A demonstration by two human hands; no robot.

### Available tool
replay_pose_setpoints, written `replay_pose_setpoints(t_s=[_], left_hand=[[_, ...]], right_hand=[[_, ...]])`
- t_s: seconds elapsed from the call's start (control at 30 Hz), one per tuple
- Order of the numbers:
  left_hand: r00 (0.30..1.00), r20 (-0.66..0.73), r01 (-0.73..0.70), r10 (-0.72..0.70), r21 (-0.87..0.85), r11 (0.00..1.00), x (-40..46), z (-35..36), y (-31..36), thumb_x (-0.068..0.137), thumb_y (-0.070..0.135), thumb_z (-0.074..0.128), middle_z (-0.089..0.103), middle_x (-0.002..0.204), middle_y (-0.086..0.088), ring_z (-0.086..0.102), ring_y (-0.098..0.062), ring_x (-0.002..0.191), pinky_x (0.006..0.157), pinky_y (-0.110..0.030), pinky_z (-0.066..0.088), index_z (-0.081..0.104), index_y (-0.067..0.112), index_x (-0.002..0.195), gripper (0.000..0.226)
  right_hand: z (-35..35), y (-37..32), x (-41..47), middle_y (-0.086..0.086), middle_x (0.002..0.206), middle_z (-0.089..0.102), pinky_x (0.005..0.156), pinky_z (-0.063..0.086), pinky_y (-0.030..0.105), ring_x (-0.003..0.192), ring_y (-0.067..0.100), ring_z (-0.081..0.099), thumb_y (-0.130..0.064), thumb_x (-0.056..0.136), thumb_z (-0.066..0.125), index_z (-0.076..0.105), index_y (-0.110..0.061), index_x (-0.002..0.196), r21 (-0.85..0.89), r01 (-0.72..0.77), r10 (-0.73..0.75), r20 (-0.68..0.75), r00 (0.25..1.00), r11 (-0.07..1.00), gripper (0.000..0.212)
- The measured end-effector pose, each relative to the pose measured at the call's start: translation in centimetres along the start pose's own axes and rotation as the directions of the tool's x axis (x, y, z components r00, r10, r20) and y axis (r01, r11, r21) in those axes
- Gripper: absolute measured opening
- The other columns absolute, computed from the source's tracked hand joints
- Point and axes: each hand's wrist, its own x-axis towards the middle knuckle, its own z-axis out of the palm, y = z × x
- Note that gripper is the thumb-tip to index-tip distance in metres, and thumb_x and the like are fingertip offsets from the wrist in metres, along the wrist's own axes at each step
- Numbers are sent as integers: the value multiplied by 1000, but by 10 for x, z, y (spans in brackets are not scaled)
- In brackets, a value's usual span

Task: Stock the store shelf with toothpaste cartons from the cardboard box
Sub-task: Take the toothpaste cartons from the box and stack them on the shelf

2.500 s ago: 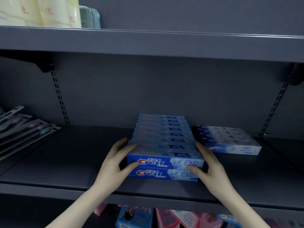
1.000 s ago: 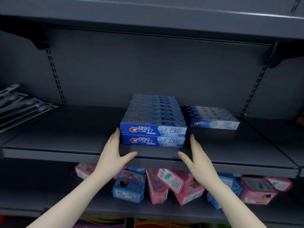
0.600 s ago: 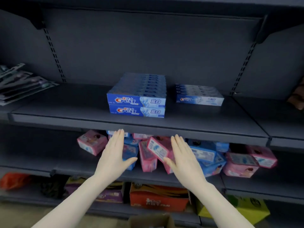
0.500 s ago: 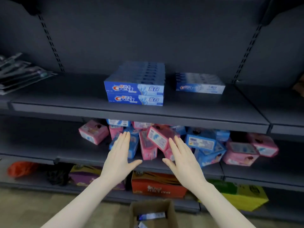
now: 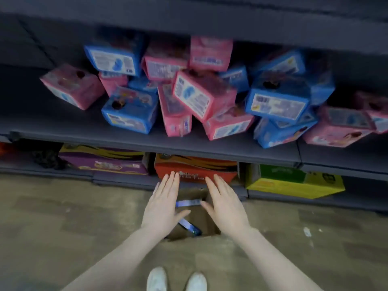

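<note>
An open cardboard box (image 5: 199, 217) stands on the floor in front of the shelving, just ahead of my white shoes. Two blue toothpaste cartons show inside it: one (image 5: 189, 203) lies across the far end, another (image 5: 190, 226) lies slanted nearer me. My left hand (image 5: 162, 204) hovers over the box's left side with straight fingers, empty. My right hand (image 5: 224, 203) hovers over the right side, fingers also straight and empty. The shelf with the stocked toothpaste is out of view above.
A dark shelf (image 5: 147, 141) at mid height carries a jumble of pink and blue boxes (image 5: 201, 95). Under it, at floor level, sit a purple carton (image 5: 102, 161), an orange carton (image 5: 195, 166) and a yellow-green carton (image 5: 294, 181). Beige floor (image 5: 63, 227) spreads around the box.
My view has swung down from the toothpaste shelf to the floor. Both hands left the stacked cartons and dropped, open, to just above the cardboard box.
</note>
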Motion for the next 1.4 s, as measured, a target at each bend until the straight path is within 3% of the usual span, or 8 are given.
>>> replay_pose_setpoints(t_s=[0.07,0.17,0.63,0.93,1.07,1.13,1.27,1.4], left_hand=[[999,38,-39,38,39,998,8,40,-12,75,48,71,8,153,-4,12,-25,143,114,-37,12,13,5,148,102],[984,170,-58,47,59,997,19,101,-35,84,50,59,-8,153,1,-8,-17,143,114,-30,-2,-2,9,148,97],[849,529,-149,-15,266,952,90,346,-153,90,49,48,-12,158,-6,-8,-20,146,119,-34,-1,-13,9,148,93],[785,619,-340,30,391,855,129,448,-188,87,28,60,11,154,-14,14,-28,142,116,-35,13,5,7,149,85],[770,634,-380,68,370,848,134,474,-203,82,23,66,32,137,-9,33,-25,129,106,-35,29,26,13,141,73],[759,646,-394,77,362,845,132,483,-210,88,19,56,40,131,-9,37,-26,124,104,-36,29,36,13,135,51],[841,524,-417,134,469,778,134,493,-212,91,14,35,58,108,-3,53,-22,108,93,-33,38,62,19,110,34],[759,649,-434,56,440,787,145,508,-214,96,13,35,49,128,-10,43,-29,123,98,-36,33,50,14,123,31]], right_hand=[[39,10,8,17,135,52,99,44,34,124,28,53,-40,78,68,51,-9,132,51,-1,-3,85,996,999,64],[104,27,23,11,155,19,116,15,31,144,23,18,-37,95,47,20,-14,148,99,-23,-1,242,970,995,64],[385,76,102,16,157,-9,118,7,36,146,26,-3,-49,88,53,-6,-11,149,-21,-52,52,683,728,998,92],[489,106,142,12,155,14,117,15,35,144,27,12,-27,90,54,6,-8,149,-157,-24,125,677,725,987,78],[515,111,145,13,134,40,100,34,37,121,30,43,-9,92,36,34,-6,136,-210,20,90,501,861,978,44],[524,111,142,13,128,43,94,35,37,117,30,43,-7,89,18,41,-7,129,-225,32,69,428,901,974,46],[541,122,136,14,130,45,97,33,37,121,30,41,-9,97,27,46,-7,125,-268,49,86,469,879,962,34],[539,122,143,13,127,56,93,42,34,118,30,53,-8,96,31,50,-9,123,-226,20,106,533,840,974,33]])
